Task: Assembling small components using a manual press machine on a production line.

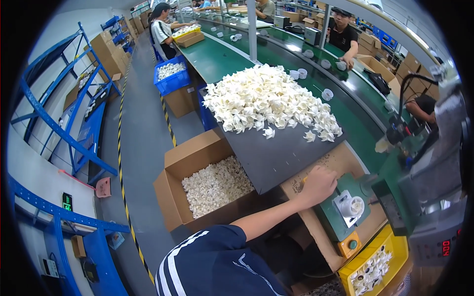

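My left hand rests at the front of the wooden worktop, left of a green machine base. Its fingers are curled in, and whatever they may hold is hidden. Beside it, a round white plastic part sits in the metal fixture on that base. My right hand is not in view. Beyond my left hand, a large heap of white flower-shaped plastic pieces lies on a dark grey board, with a few loose ones at its near edge.
An open cardboard box of small white pieces stands left of the board. A yellow bin holds more flower pieces below a yellow button box. Green conveyors carry clear cups. Co-workers sit farther along; blue racks line the left.
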A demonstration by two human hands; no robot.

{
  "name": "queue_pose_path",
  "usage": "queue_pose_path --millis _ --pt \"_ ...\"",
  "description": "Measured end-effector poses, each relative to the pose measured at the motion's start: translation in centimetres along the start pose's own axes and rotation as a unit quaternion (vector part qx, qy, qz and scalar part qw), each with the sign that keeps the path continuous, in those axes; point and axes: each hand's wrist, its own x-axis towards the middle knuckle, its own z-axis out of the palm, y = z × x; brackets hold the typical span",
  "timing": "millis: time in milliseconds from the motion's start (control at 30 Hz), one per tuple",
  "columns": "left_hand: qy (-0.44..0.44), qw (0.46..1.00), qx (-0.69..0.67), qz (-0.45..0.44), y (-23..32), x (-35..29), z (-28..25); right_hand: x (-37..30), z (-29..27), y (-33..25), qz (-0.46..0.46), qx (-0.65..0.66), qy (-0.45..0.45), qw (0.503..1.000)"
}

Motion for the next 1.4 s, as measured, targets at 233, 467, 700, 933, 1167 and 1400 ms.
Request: queue_pose_path --millis 233,467,700,933,1167,1400 --pt "0.011 0.999 -0.030 -0.015 0.4 -0.5 -0.6 12.4 -17.4 -1.4 0.085 -0.226 0.026 0.970" --pt "-0.013 0.999 -0.050 -0.004 0.5 -0.7 0.3 12.1 -37.7 4.7 0.160 -0.532 -0.067 0.829" --pt "-0.056 0.998 -0.004 -0.013 -0.5 0.9 -1.1 -1.7 -46.4 11.0 -0.005 -0.870 -0.125 0.477" --pt "-0.055 0.998 -0.035 0.013 -0.7 0.3 0.0 3.1 -59.1 6.5 -0.036 -0.840 0.169 0.514" --pt "-0.049 0.999 -0.021 -0.001 -0.2 0.2 -0.7 5.8 -63.4 6.7 -0.055 -0.951 0.218 0.212" --pt "-0.056 0.998 -0.014 -0.004 -0.1 0.3 -0.5 7.6 -63.6 6.5 -0.060 -0.965 0.198 0.164"
